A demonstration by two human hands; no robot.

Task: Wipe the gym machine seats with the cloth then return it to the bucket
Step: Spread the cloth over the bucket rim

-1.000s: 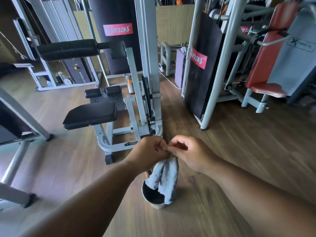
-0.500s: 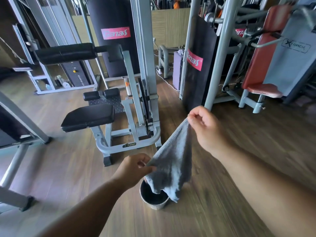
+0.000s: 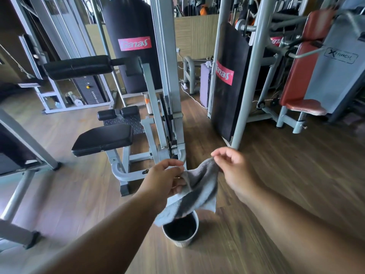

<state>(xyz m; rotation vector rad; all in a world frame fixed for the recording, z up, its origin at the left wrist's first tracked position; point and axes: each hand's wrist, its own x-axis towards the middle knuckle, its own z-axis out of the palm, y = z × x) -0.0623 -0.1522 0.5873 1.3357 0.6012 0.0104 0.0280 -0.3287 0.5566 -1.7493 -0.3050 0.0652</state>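
A grey cloth (image 3: 197,190) hangs spread between both hands, just above a small metal bucket (image 3: 180,232) on the wooden floor. My left hand (image 3: 164,179) grips the cloth's left edge. My right hand (image 3: 235,169) pinches its upper right corner between thumb and forefinger. The cloth's lower end dangles over the bucket's rim. A black padded seat (image 3: 102,139) of a grey machine stands ahead to the left, beyond the hands. A red seat (image 3: 304,106) with a red backrest stands at the far right.
The grey machine's frame base (image 3: 126,175) lies just beyond my left hand. A grey upright post (image 3: 246,95) rises right of centre. Another machine's legs (image 3: 17,194) stand at the left. A white cable (image 3: 192,95) runs along the floor at the back.
The hands went from bunched together over the bucket to apart, spreading the cloth. Since half a second ago my right hand dropped lower and my left hand rose, both holding the cloth.
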